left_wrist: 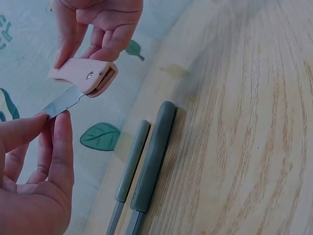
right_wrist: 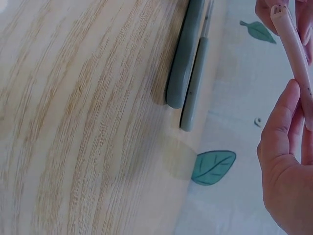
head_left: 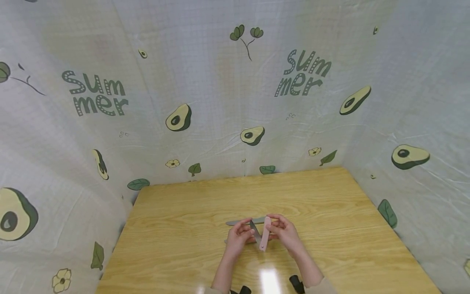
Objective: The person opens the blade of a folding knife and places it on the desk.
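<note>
Over the table, both hands hold a folding knife, its pink handle point(head_left: 266, 234) and metal blade point(head_left: 256, 232) swung apart in a V. My left hand point(head_left: 238, 240) pinches the blade between thumb and fingers, as the left wrist view shows, with the bare blade point(left_wrist: 63, 103) running into the handle's pivot end. The pink handle point(right_wrist: 296, 58) is gripped by my right hand point(head_left: 288, 234) near its other end. Beneath the hands lie two knives, the thicker green handle point(left_wrist: 155, 152) beside the thinner green handle point(left_wrist: 134, 159). The hands partly cover both in the head view.
The wooden table point(head_left: 176, 228) meets a pale cloth point(head_left: 213, 81) printed with avocados, leaves and lettering at the back and both sides. Black wrist gear point(head_left: 295, 282) shows by the right forearm, with a similar black piece point(head_left: 244, 290) by the left.
</note>
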A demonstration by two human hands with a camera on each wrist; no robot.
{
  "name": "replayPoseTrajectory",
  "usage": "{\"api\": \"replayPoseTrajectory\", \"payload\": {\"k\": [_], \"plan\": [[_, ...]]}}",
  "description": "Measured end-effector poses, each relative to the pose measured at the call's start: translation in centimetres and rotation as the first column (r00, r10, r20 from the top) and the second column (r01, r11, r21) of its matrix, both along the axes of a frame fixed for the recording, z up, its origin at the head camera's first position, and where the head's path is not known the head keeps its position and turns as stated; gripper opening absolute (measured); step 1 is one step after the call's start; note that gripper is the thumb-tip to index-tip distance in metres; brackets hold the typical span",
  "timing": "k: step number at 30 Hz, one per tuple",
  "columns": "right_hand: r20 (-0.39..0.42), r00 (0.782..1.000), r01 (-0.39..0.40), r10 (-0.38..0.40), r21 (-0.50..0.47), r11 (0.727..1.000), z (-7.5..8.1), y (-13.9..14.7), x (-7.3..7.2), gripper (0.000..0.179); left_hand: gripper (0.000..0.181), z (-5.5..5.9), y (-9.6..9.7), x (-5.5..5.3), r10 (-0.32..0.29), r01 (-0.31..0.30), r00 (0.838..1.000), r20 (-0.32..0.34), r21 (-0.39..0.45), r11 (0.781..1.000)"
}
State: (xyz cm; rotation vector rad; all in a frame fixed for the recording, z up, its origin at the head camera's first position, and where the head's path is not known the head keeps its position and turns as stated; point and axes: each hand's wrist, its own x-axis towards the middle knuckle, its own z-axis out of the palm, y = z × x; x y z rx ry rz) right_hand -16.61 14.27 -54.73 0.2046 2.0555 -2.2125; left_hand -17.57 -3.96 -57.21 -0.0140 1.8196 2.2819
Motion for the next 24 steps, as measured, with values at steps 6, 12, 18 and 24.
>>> {"api": "replayPoseTrajectory", "payload": {"k": [6, 12, 18, 24], "plan": [[0.009, 1.000, 0.024, -0.024, -0.010, 1.000, 0.07, 0.02, -0.01, 0.039, 0.046, 0.10, 0.01, 0.22, 0.028, -0.027, 1.000, -0.010, 0.008, 1.000], [-0.002, 0.999, 0.044, -0.044, -0.011, 0.999, -0.06, 0.01, -0.04, 0.039, 0.047, 0.23, -0.07, 0.35, 0.048, -0.048, 0.998, -0.029, 0.018, 0.999], [-0.005, 0.998, 0.064, -0.064, -0.011, 0.998, -0.24, 0.07, -0.08, 0.038, 0.047, 0.06, -0.13, 0.31, 0.076, -0.075, 0.996, -0.039, 0.038, 0.996], [0.004, 0.997, 0.083, -0.083, -0.016, 0.996, -0.07, 0.09, 0.06, 0.040, 0.046, 0.07, -0.17, 0.29, 0.098, -0.096, 0.995, -0.030, 0.054, 0.994]]}}
